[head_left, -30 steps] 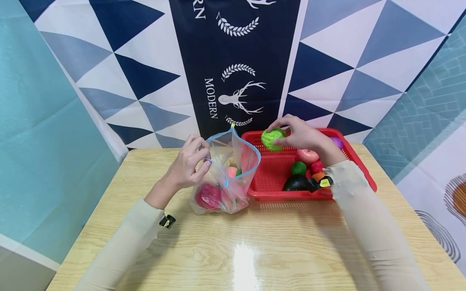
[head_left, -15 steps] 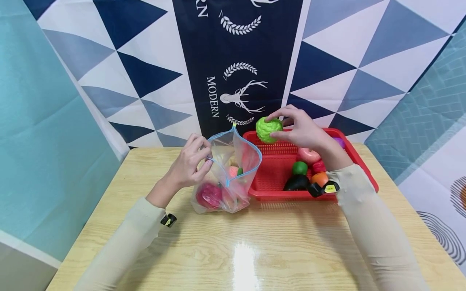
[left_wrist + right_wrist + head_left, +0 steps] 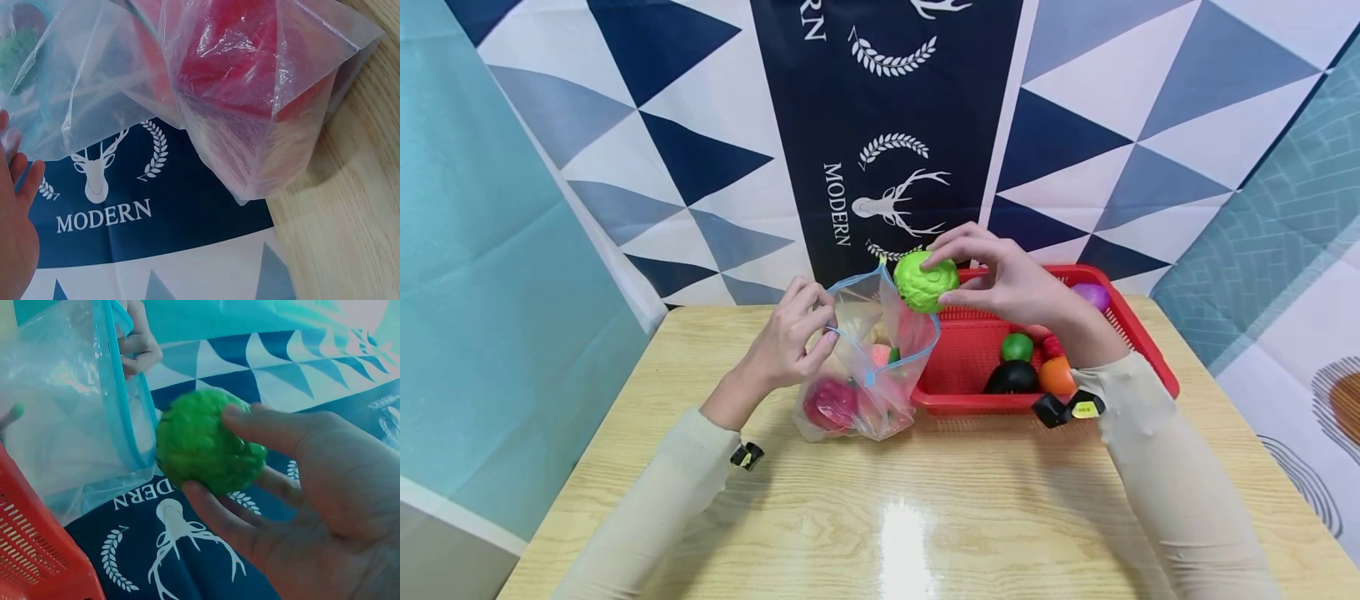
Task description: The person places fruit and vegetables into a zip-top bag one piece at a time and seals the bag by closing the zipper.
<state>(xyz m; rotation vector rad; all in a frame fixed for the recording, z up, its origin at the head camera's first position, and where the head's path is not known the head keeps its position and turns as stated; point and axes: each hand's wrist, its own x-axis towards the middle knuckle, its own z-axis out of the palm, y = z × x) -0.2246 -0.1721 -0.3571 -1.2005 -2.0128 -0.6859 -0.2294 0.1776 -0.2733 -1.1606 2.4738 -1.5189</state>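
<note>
Right fingers (image 3: 964, 247), part-curled, gripped the green knobbly toy (image 3: 925, 285) midair, near the mouth of the clear bag (image 3: 853, 350); left fingers (image 3: 817, 318) pinched its edge. Best bet was holding that mouth wide and lowering centrally before release.

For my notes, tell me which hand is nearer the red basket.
Right: the right hand is raised by the far edge of the red basket; the left hand is across the bag from it.
</note>
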